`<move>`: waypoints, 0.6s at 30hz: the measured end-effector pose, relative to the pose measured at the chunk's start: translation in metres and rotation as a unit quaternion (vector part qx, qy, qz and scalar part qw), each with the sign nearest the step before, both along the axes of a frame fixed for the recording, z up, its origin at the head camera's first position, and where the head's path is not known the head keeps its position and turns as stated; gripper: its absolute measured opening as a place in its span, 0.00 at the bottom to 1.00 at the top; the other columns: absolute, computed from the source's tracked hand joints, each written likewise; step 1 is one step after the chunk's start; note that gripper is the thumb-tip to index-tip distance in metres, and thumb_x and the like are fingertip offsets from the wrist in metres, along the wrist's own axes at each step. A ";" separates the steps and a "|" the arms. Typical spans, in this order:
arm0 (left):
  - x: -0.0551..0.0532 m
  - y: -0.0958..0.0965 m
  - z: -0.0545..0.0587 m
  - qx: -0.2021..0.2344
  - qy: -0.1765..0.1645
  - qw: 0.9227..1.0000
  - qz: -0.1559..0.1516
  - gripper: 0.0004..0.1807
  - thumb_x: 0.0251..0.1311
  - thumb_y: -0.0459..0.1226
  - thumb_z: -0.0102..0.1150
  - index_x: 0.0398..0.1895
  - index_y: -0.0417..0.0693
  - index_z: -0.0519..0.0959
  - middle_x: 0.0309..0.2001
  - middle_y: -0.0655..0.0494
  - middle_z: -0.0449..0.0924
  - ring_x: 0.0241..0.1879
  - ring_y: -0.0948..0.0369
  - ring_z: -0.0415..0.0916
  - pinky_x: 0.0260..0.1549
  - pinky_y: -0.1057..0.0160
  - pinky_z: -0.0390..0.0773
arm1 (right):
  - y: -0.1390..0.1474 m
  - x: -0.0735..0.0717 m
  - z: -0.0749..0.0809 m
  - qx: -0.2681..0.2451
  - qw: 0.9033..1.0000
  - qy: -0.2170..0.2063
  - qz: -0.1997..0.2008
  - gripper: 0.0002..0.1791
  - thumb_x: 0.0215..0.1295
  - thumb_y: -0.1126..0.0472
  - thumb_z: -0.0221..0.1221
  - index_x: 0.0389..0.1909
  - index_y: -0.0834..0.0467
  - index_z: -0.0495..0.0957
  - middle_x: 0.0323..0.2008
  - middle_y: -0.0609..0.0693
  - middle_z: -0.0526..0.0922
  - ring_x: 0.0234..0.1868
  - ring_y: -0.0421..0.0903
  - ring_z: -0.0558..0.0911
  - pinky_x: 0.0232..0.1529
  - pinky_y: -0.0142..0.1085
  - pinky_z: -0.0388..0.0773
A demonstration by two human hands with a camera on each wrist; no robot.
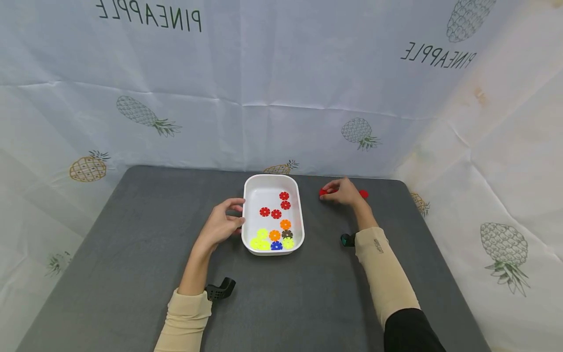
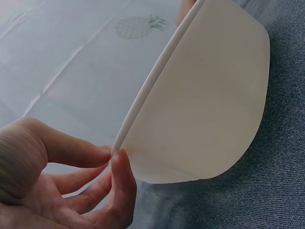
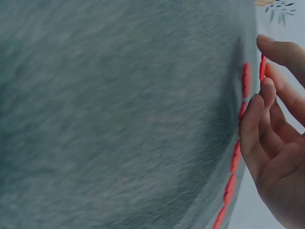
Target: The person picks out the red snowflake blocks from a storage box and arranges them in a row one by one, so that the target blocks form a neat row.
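Observation:
My left hand (image 1: 219, 226) is at the left side of a white plastic tray (image 1: 263, 188). In the left wrist view, thumb and fingers pinch the rim of the tray (image 2: 190, 95). Beyond the tray's right side, my right hand (image 1: 344, 191) is low over the grey cloth. Its thumb and fingertips pinch a small red notched disc (image 3: 262, 67), seen edge-on in the right wrist view. Several more red discs (image 3: 229, 189) lie in a row on the cloth under that hand, partly hidden by it in the head view.
Inside the tray lie several flower-shaped discs: red (image 1: 265, 211), orange (image 1: 285, 224), yellow (image 1: 262, 233), a blue one (image 1: 276, 245) and a dark brown one (image 1: 287, 234). A pineapple-print curtain (image 1: 281, 63) hangs behind the grey table (image 1: 290, 303).

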State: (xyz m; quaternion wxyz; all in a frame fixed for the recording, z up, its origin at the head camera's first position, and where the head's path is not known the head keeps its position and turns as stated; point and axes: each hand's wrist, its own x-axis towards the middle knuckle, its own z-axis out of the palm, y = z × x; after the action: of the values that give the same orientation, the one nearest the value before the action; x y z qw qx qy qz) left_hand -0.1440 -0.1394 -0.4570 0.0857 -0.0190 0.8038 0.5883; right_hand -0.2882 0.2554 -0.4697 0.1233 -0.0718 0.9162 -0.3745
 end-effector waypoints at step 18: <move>0.000 -0.001 -0.002 0.009 0.004 1.000 -0.002 0.30 0.71 0.28 0.61 0.76 0.40 0.71 0.60 0.37 0.74 0.48 0.46 0.88 0.41 0.55 0.91 | 0.006 0.005 -0.004 0.005 1.000 -0.014 0.002 0.22 0.66 0.58 0.75 0.56 0.65 0.86 0.46 0.56 0.89 0.33 0.39 0.82 0.33 0.33 0.84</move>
State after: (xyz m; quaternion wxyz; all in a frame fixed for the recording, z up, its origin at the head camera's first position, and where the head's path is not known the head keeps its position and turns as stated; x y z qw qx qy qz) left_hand -0.1439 -0.1405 -0.4585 0.0834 -0.0146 0.7989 0.5955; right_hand -0.2835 0.2616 -0.4742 0.1373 -0.0680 0.9162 -0.3703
